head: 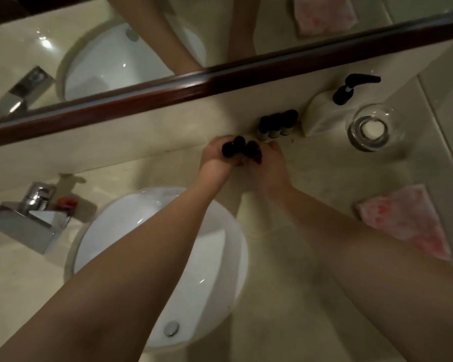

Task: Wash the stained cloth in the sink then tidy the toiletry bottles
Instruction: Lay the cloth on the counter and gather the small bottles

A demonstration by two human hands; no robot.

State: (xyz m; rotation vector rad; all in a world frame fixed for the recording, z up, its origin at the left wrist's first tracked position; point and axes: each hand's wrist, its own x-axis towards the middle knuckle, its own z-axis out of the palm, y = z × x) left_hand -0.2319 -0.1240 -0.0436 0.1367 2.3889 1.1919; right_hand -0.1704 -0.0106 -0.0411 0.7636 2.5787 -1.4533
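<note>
Both hands meet on the counter behind the white sink point(220, 257). My left hand point(215, 159) and my right hand point(268, 163) together clasp three small black-capped toiletry bottles point(239, 148), whose caps stick up between the fingers. Just right of them, three more small black-capped bottles point(276, 125) stand in a row against the wall. The pink stained cloth point(406, 220) lies folded flat on the counter at the right, apart from both hands.
A chrome faucet point(29, 218) stands left of the sink, with a small colourful item point(67, 203) beside it. A white pump dispenser point(332, 111) and a clear glass jar point(374, 128) sit at the back right. A wood-framed mirror point(168, 87) runs along the wall.
</note>
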